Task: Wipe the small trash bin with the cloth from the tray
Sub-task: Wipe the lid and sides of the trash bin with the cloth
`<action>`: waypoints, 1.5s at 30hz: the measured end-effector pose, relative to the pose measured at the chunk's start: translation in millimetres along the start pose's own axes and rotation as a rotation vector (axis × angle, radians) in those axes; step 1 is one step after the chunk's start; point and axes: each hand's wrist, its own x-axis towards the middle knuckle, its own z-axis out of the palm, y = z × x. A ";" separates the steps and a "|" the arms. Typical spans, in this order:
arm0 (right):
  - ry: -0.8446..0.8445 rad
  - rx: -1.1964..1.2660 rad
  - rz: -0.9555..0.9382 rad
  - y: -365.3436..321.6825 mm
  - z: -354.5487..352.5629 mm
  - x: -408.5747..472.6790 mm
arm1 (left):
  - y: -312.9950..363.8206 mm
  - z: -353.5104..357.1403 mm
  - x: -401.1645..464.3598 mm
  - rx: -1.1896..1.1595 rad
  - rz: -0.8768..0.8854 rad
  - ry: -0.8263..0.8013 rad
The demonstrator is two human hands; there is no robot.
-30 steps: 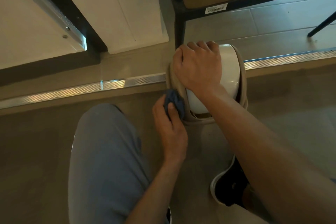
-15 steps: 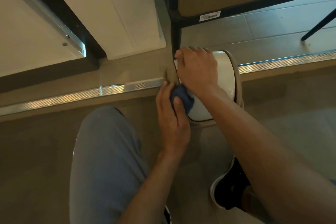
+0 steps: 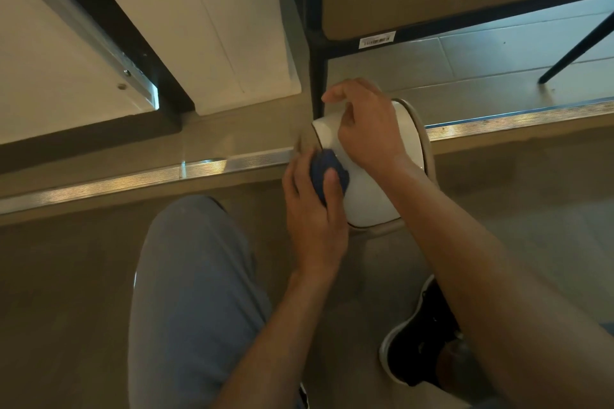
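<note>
The small trash bin [image 3: 372, 202] has a white lid and a beige rim, and stands on the floor beside a metal floor strip. My right hand [image 3: 365, 124] rests on top of its lid, fingers curled over the far left edge. My left hand [image 3: 312, 209] grips a bunched dark blue cloth [image 3: 327, 173] and presses it against the bin's left side. Most of the bin's body is hidden under the lid and my hands.
A black table leg [image 3: 318, 83] stands just behind the bin, under a tan table frame with a barcode label [image 3: 377, 41]. A white panel [image 3: 212, 26] leans at the left. My grey trouser knee [image 3: 196, 276] and black shoe [image 3: 422, 342] are near.
My left hand has slid the cloth up along the bin's left side. My right hand has shifted on the lid, its fingers lifting at the far edge. The view moved closer.
</note>
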 end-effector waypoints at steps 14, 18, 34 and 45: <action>-0.197 -0.526 -0.116 12.3 -10.2 -0.1 | -12.5 -2.1 -1.5 -0.041 -0.008 0.045; -0.186 -0.530 -0.122 12.3 -8.6 1.0 | -14.0 -5.0 2.2 -0.013 0.022 0.004; -0.102 -0.594 -0.145 17.7 -2.9 3.6 | -6.9 -0.4 8.7 -0.075 -0.065 0.015; -0.074 -0.594 -0.144 19.4 -2.6 3.5 | -6.2 -1.4 -2.9 -0.066 -0.053 -0.023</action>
